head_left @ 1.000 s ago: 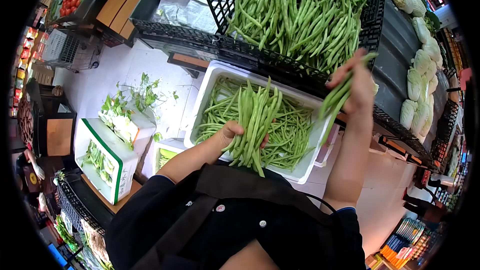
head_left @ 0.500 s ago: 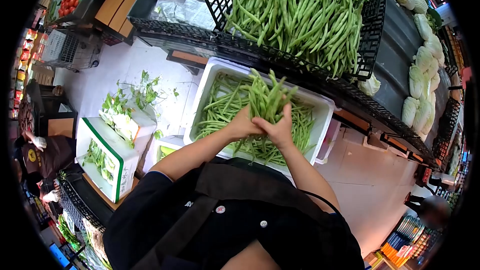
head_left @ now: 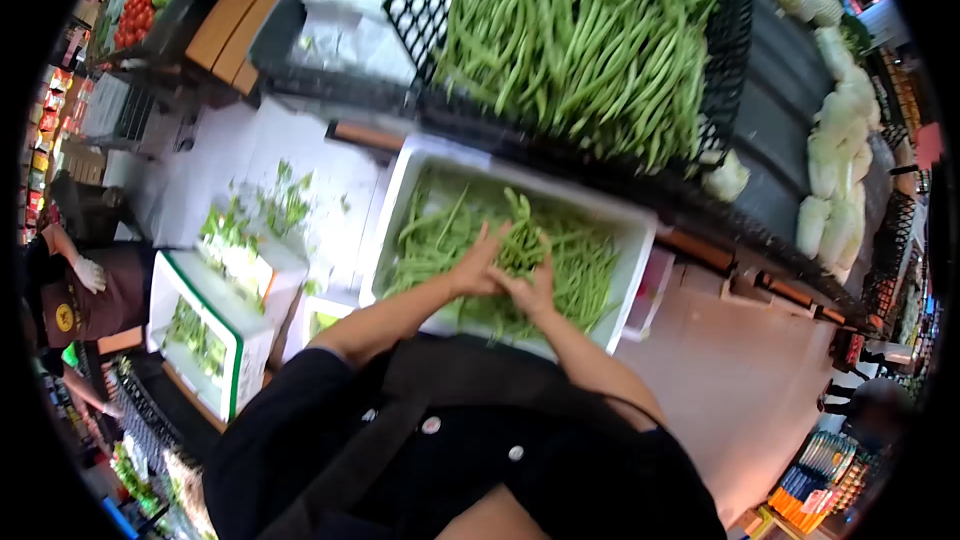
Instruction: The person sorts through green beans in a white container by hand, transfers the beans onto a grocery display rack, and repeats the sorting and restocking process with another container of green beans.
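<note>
Both hands are low over a white foam box (head_left: 640, 270) with loose green beans (head_left: 585, 275) inside. My left hand (head_left: 477, 265) curls against the left side of a bunch of green beans (head_left: 520, 245). My right hand (head_left: 531, 285) closes on the bunch from the right, thumb toward the left hand. Some bean tips stick up beyond the fingers. Past the box, a black plastic crate (head_left: 415, 5) holds a large heap of green beans (head_left: 580, 50). The image is slightly blurred, and the lower part of the bunch is hidden.
Napa cabbages (head_left: 835, 155) line the dark display shelf (head_left: 775, 120) at right. At left, a green-edged foam box (head_left: 235, 380) of leafy greens stands near greens on the floor (head_left: 340, 155). A gloved co-worker (head_left: 95, 295) is at far left. Tomatoes (head_left: 135, 20) show upper left.
Both hands have lowered with the bunch of green beans, deeper into the foam box and slightly left. The view has shifted a little. The co-worker at left has moved further into sight.
</note>
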Available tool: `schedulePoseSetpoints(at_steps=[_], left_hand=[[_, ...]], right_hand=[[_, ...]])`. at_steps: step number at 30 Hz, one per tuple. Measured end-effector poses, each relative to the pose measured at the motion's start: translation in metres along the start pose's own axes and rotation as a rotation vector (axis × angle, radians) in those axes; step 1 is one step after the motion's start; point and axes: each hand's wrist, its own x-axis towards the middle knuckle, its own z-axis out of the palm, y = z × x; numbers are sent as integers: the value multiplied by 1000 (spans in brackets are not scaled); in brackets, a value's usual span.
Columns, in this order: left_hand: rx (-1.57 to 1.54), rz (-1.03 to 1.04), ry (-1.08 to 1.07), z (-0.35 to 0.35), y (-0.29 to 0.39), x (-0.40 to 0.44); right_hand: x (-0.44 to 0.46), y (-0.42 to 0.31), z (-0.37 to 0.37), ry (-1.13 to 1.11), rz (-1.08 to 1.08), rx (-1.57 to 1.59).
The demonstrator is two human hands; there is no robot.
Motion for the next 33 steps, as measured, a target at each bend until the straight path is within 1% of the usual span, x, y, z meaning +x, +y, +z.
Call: schedulePoseSetpoints(at_steps=[1, 2, 3, 4, 7, 8, 9, 11, 12, 13, 14, 15, 17, 19, 21, 22, 23, 24, 25, 27, 30, 31, 32, 33], left_hand=[[17, -4, -11, -8, 7, 4], [-298, -51, -11, -25, 28, 11], [-259, 100, 22, -39, 44, 21], [-581, 88, 54, -52, 74, 29], [-556, -33, 33, -85, 114, 44], [-487, -85, 35, -93, 123, 51], [-498, -125, 30, -100, 133, 60], [-631, -20, 101, -119, 165, 76], [-719, -4, 96, -126, 172, 87], [-808, 15, 89, -133, 179, 99], [-954, 1, 2, -143, 188, 113], [-905, -115, -56, -158, 202, 122], [-913, -186, -110, -184, 227, 154], [-834, -206, -148, -212, 245, 198], [-881, -230, -201, -240, 254, 254], [-931, -225, -172, -253, 264, 279], [-984, -218, -142, -264, 275, 305], [-988, -185, -120, -272, 280, 338], [-993, -151, -98, -277, 279, 372], [-707, -151, 69, -284, 268, 437], [-229, -190, 314, -282, 245, 466], [-54, -204, 386, -280, 238, 466], [101, -187, 310, -282, 244, 444], [165, -125, 330, -279, 229, 440]], right_hand=[[3, -11, 1, 43, 28, 56], [5, -33, 2, 108, 16, 95], [10, -63, 4, 161, -68, 92], [15, -87, 2, 175, -11, 133], [31, -126, -9, 161, 173, 325], [40, -141, -17, 123, 268, 368], [47, -157, -25, 114, 300, 346], [55, -204, -43, 15, 433, 379], [58, -222, -50, -46, 417, 407], [68, -219, -60, -120, 342, 487], [77, -229, -68, -128, 339, 499], [88, -241, -76, -135, 337, 510], [121, -266, -95, -166, 339, 493], [157, -298, -115, -126, 251, 347], [196, -346, -133, -128, 229, 239], [224, -357, -145, -90, 215, 231], [259, -361, -165, -117, 165, 272], [283, -373, -182, -188, 128, 315], [296, -387, -187, -134, 98, 355], [363, -384, -228, -113, 44, 271], [386, -370, -225, 442, 20, -204], [430, -337, -259, 134, 31, 8], [426, -329, -245, 302, -17, -139], [420, -318, -229, 466, -59, -284]])
